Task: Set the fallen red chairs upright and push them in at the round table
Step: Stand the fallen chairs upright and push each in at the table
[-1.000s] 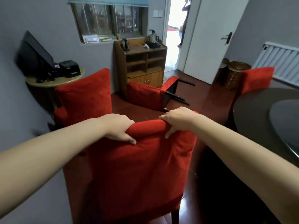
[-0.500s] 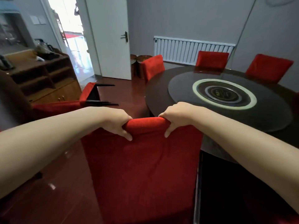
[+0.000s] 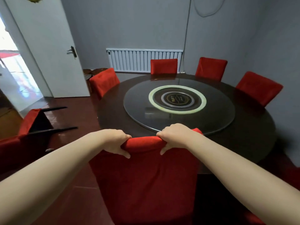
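Fingers [image 3: 125,153] of the left hand [image 3: 116,142] and right hand [image 3: 174,137] clench the top edge of the upright red chair [image 3: 146,184] (backrest toward the camera), which stands against the near edge of the round bench [image 3: 113,114]. A fallen red chair [image 3: 29,122] lies on the floor [image 3: 78,117] to the left.

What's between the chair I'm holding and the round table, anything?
Nothing visible. The left hand and right hand grip the backrest of the held chair, and the round table lies straight ahead. The fallen chair lies off to the left, out of that path. Floor behind the backrest is hidden.
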